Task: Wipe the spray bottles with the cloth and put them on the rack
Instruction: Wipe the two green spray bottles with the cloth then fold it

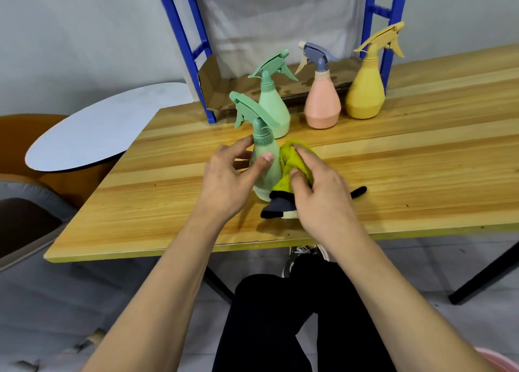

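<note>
The lower right flank of the near green bottle (265, 172) is covered by the yellow cloth (292, 161); a dark object (276, 208) is half hidden under the right hand (320, 192); the blue rack (193, 48) is cut off by the top edge.

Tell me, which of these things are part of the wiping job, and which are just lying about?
Part of the job:
green bottle in the left hand
yellow cloth in the right hand
second green bottle
pink bottle
yellow bottle
blue rack

Just lying about:
cardboard
round white board
dark object beneath the cloth
</note>
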### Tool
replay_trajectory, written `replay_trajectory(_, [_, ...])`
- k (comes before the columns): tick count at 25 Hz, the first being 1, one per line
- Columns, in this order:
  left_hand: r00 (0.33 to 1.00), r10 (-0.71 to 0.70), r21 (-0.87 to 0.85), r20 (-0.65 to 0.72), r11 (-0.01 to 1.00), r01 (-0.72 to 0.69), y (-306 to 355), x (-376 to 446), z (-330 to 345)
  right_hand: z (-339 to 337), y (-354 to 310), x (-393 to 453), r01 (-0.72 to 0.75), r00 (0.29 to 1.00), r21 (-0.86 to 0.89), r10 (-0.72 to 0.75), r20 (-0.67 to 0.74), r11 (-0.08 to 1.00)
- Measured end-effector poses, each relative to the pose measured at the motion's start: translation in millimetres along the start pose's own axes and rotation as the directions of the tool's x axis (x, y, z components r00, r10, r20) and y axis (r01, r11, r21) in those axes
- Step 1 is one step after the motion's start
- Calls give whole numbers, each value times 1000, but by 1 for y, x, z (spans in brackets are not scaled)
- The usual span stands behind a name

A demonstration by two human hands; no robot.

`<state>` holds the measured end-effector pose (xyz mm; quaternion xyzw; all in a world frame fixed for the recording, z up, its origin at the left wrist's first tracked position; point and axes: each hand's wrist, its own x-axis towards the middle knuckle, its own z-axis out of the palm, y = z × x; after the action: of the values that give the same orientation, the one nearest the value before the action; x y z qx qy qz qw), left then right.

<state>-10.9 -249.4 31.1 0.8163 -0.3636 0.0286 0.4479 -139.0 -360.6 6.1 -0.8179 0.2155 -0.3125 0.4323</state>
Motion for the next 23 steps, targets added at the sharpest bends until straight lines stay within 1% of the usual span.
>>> replay_trajectory(2, [1000,14,19,13,1000,-14,1,0,0,1,-11,5,75,997,25,-75,-8,997])
replay_trajectory(3, [1000,9,19,10,1000,-9,0,1,1,3,-11,5,82,997,20,-82,-3,996])
replay_trajectory(6, [999,-34,-5,7,999,34,-2,0,1,3,8,-1,-4,1000,-70,3,-13,998])
replay_trajectory(8, [999,-35,13,-9,999,35,-2,-2,5,-1,18,0,-44,999,-145,47,17,989])
replay_trajectory(10, [994,-56,42,-95,997,60,2,-9,15,1,21,2,-59,997,-209,67,31,976])
replay_trajectory(12, [965,-90,50,-247,993,105,8,-18,29,9,19,-8,-26,1000,-228,23,-13,973])
replay_trajectory(14, [925,-133,-5,-356,990,140,17,-22,40,19,22,-21,36,998,-255,-49,-47,966])
replay_trajectory(16, [899,-190,-82,-393,982,172,24,-22,44,20,29,-21,50,997,-249,-62,-42,967])
replay_trajectory(17, [899,-200,-106,-391,979,172,23,-21,44,19,31,-19,40,998,-237,-49,-30,971])
replay_trajectory(19, [926,-177,-146,-333,980,135,17,-23,42,17,31,-17,30,999,-227,-37,-26,974])
replay_trajectory(21, [969,-148,-199,-199,974,108,8,-27,35,16,31,-18,39,999,-219,-46,-27,975])
replay_trajectory(23, [989,-116,-242,-92,966,91,-6,-25,23,14,30,-18,47,998,-189,-53,-29,981])
